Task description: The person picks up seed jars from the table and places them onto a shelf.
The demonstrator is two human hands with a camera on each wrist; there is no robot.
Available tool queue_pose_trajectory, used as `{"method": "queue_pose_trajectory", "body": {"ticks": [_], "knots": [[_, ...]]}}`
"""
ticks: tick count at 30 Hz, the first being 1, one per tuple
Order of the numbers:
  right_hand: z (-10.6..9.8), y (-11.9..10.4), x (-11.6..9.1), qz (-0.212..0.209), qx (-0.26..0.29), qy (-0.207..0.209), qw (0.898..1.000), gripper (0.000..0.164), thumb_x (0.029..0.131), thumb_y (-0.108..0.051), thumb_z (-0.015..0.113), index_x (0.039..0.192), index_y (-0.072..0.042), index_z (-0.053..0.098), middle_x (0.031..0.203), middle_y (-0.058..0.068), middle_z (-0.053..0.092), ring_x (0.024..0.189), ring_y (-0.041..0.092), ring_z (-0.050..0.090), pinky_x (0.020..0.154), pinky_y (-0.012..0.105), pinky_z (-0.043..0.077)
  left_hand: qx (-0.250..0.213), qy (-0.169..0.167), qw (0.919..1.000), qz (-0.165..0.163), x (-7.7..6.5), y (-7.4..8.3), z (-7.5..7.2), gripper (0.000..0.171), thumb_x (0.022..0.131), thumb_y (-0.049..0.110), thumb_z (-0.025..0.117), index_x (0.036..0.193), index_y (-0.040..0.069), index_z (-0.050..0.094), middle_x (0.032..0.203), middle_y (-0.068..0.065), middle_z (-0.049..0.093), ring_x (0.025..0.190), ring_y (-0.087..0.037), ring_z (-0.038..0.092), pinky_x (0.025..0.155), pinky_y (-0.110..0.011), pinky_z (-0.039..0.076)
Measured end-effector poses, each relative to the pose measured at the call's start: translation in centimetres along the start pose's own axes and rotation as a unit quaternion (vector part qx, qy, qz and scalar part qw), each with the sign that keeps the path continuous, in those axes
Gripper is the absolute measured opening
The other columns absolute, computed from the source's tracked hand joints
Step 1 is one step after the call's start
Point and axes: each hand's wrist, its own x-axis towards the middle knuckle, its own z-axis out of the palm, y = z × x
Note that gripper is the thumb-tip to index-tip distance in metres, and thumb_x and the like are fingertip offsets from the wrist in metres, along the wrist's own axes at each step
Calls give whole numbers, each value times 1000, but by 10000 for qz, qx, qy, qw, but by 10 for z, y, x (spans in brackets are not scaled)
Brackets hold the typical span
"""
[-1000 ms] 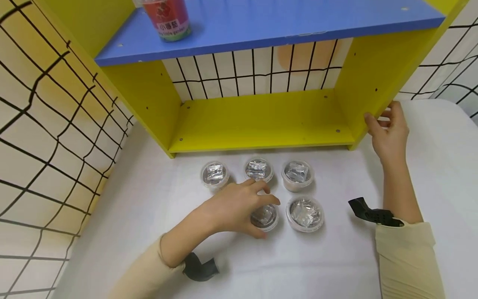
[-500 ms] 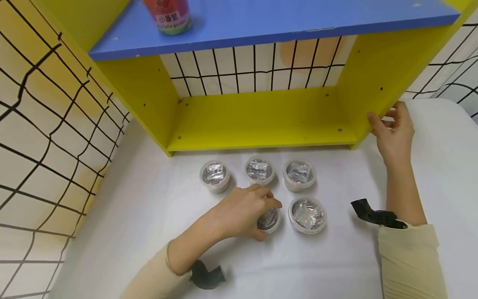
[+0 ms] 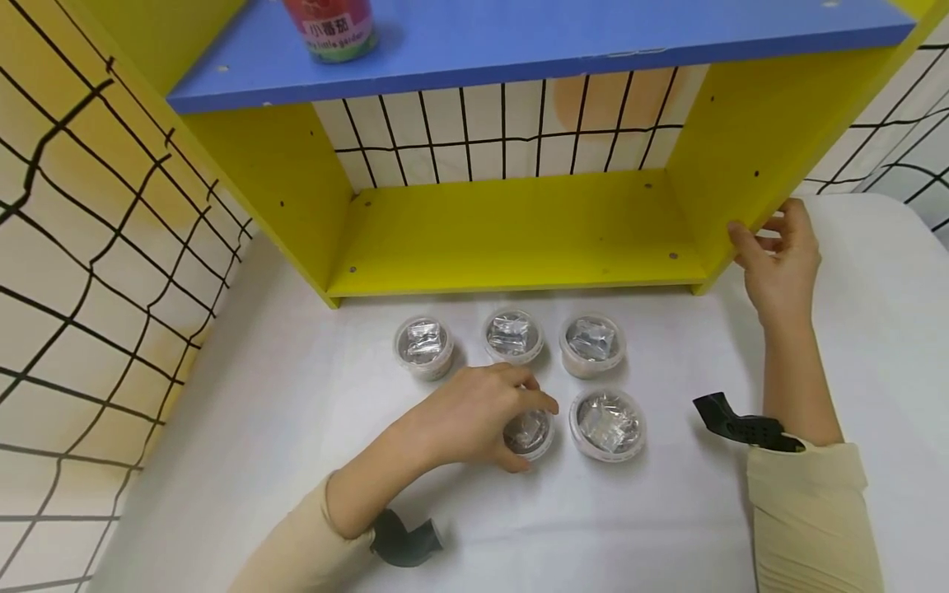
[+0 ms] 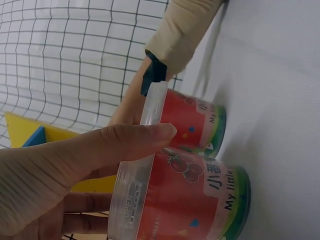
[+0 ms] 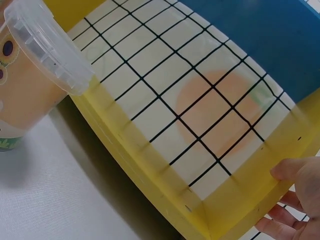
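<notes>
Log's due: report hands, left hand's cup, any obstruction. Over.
Left hand curled around cup, upright. Right hand gripping yellow shelf unit. Other cups close alongside.

Red tomato-print cup (image 3: 331, 29) on the blue shelf board (image 3: 511, 45): label reads "小番茄"; the line below reads "little garden", its first word unclear. Nearer tomato-print cup (image 4: 195, 200), left wrist view: body reads "小番" and "My little", both incomplete; clear lid (image 4: 125, 220) is marked "OPEN", adjacent marking illegible. Farther tomato-print cup (image 4: 184, 119): "小" and "My" are legible; remaining text is only partly visible. Small print on the nearer tomato-print cup is illegible.
</notes>
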Motion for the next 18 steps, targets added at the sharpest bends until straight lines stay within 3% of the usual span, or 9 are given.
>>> {"method": "queue_pose_trajectory", "body": {"ticks": [7, 18], "knots": [[0, 0, -1, -21, 10, 54, 10000, 34, 89, -20, 59, 122, -28, 53, 98, -14, 46, 78, 2, 49, 61, 6, 45, 232, 54, 9997, 17, -1, 3, 0, 56, 62, 45, 80, 113, 27, 65, 106, 5, 60, 85, -8, 56, 62, -22, 46], [1, -1, -2, 161, 117, 44, 9998, 36, 89, -23, 59, 123, -30, 53, 102, -12, 46, 81, 3, 47, 61, 6, 45, 525, 88, 9984, 190, -2, 2, 0, 51, 63, 47, 79, 111, 32, 67, 109, 2, 61, 88, -10, 59, 65, -24, 49]]}}
